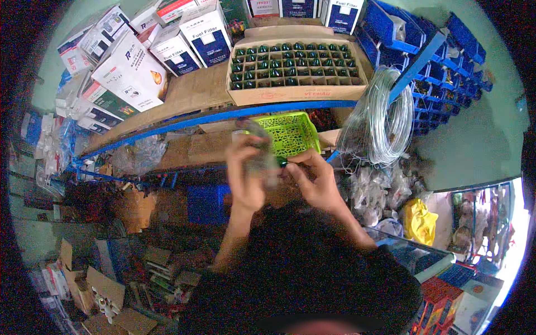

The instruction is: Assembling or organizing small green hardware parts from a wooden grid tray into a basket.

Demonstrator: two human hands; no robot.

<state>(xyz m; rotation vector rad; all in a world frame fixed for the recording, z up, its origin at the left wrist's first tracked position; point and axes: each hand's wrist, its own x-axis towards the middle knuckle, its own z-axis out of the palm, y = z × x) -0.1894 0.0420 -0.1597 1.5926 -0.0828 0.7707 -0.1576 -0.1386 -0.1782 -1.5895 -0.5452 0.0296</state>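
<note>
My left hand [244,173] is raised before the shelves and grips a blurred clear plastic bag [262,153]. My right hand [315,178] pinches a small dark green piece [282,162] at the bag's lower edge. Just behind both hands sits a bright green plastic basket [293,131] on the lower shelf. Above it, a cardboard tray [296,95] holds several rows of small green bulbs [290,61]. My dark sleeves fill the lower middle of the view.
White filter boxes [131,70] lean on the upper shelf at left. A coil of steel wire [382,120] hangs at right beside blue bins [441,56]. Bagged parts [379,192] and a yellow bag [420,220] lie lower right; cartons crowd the lower left.
</note>
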